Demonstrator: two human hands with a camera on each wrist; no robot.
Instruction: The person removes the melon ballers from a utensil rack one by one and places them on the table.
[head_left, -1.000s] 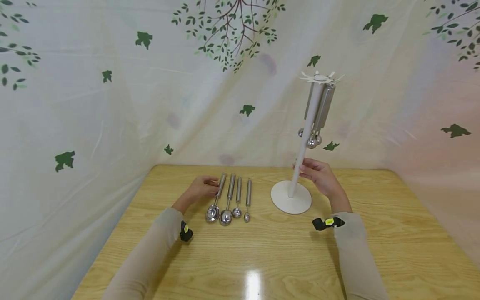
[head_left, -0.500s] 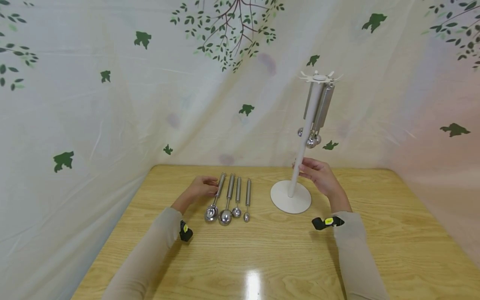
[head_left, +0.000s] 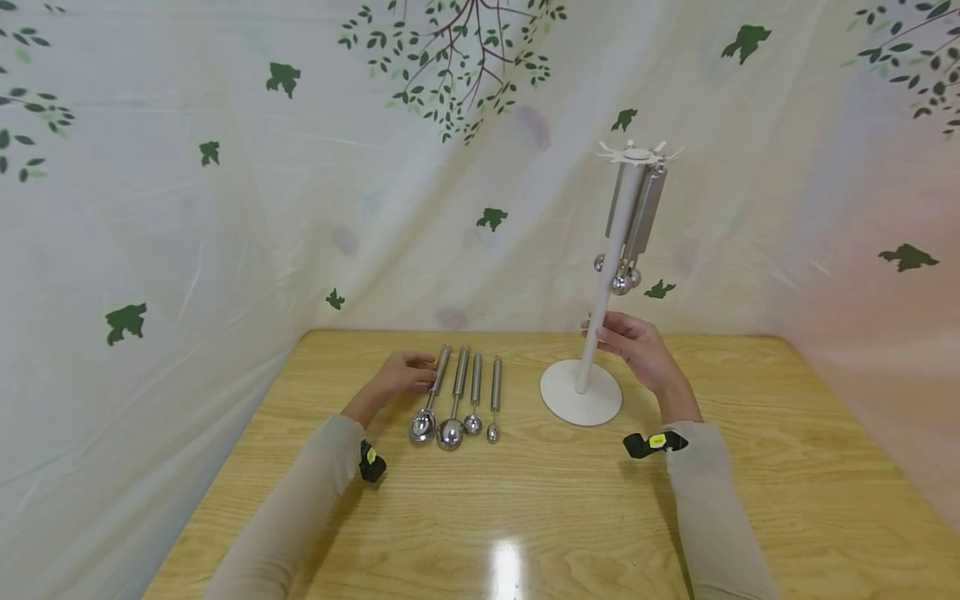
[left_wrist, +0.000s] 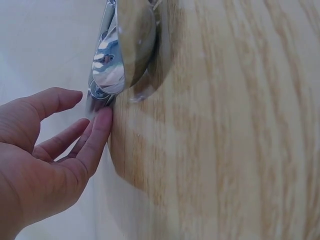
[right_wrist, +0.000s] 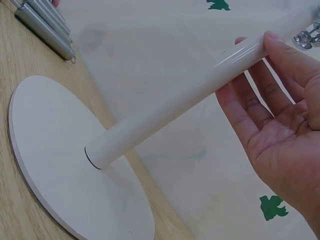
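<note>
A light wood-grain table (head_left: 720,500) spreads across the near half of the scene, its near middle shining with a bright reflection (head_left: 506,567). A pale, creased cloth (head_left: 405,258) hangs along the far, left and right sides, printed with leafy branches (head_left: 480,58) and dark green bird-like shapes (head_left: 283,79). Toward the left, four metal spoons (head_left: 460,375) lie side by side, handles far, bowls near. The left hand (head_left: 405,375) is beside the leftmost handle, thumb apart from its loosely bent fingers. To the right, the white stand (head_left: 608,275) rests on its round base, metal utensils (head_left: 649,212) hanging from its top; the right hand (head_left: 641,354) holds its pole between thumb and fingers.
</note>
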